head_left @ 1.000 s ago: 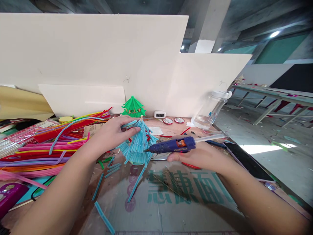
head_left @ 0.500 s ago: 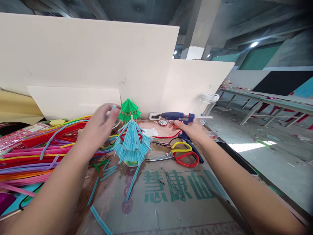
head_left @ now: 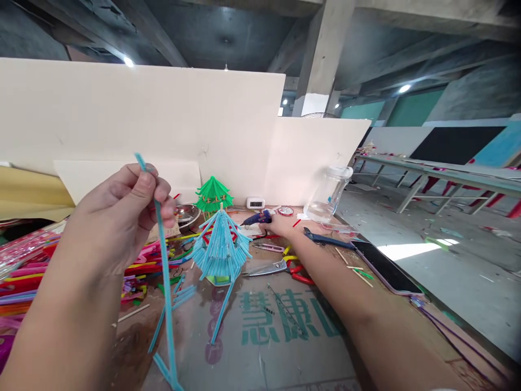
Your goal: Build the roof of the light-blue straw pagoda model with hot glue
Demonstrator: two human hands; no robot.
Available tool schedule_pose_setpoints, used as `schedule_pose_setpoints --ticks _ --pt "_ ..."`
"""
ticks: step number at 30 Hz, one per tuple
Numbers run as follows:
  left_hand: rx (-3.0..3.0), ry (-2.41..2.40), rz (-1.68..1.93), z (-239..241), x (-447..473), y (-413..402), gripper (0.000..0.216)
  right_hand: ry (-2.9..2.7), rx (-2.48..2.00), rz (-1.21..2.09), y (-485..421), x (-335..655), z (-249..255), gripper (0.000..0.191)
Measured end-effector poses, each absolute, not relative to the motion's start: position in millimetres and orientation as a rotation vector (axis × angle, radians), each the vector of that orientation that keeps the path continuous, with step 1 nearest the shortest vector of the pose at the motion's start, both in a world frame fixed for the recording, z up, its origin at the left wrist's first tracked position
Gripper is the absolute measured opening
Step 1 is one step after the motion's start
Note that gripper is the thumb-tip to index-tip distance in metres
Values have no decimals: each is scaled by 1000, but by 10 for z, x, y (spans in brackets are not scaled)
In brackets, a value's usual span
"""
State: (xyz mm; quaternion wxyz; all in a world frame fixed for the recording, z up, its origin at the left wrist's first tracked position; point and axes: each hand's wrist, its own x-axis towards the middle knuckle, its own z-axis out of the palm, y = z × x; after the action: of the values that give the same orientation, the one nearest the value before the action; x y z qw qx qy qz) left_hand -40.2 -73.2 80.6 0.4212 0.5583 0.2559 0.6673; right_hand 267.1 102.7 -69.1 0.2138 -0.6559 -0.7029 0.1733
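Observation:
My left hand [head_left: 136, 203], raised on the left, pinches a long light-blue pipe cleaner [head_left: 165, 271] near its upper end; the rest hangs down toward the table. Farther back, my right hand [head_left: 281, 224] is closed around a blue hot glue gun [head_left: 258, 218] held low at the tabletop, its nozzle pointing left. Between the hands stands a small tower with a light-blue pipe-cleaner roof [head_left: 221, 239], one long strip trailing from its front. A green pipe-cleaner roof [head_left: 214, 193] rises behind it. Scissors [head_left: 271, 268] with red and yellow handles lie beneath my right forearm.
Bundles of coloured pipe cleaners [head_left: 22, 296] cover the left side. Cut blue pieces [head_left: 185, 296] lie near the tower. A metal bowl [head_left: 187, 214], digital timer [head_left: 255, 203], clear jug [head_left: 329, 194], pliers [head_left: 328, 239] and phone [head_left: 385, 267] stand or lie around. White boards [head_left: 138, 114] wall the back.
My right hand has lowered the glue gun from the air to the tabletop, farther left. My left hand has come nearer, and the long blue pipe cleaner now shows in it. The view has tilted up.

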Motion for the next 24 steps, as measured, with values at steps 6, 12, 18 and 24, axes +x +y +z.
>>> schedule_pose_setpoints --ticks 6,12,18,24 --pt "1302 623 1634 757 -338 -757 17 -1798 -1695 322 719 2951 -372 34" --pt "1334 642 1517 687 -116 -782 16 -1682 -1324 200 -29 2808 415 35" --pt "1589 780 1470 634 107 -887 23 -1798 -740 869 -822 2021 509 29" --pt "1774 940 1417 507 138 -908 23 -1696 -683 1110 -871 1852 280 21"
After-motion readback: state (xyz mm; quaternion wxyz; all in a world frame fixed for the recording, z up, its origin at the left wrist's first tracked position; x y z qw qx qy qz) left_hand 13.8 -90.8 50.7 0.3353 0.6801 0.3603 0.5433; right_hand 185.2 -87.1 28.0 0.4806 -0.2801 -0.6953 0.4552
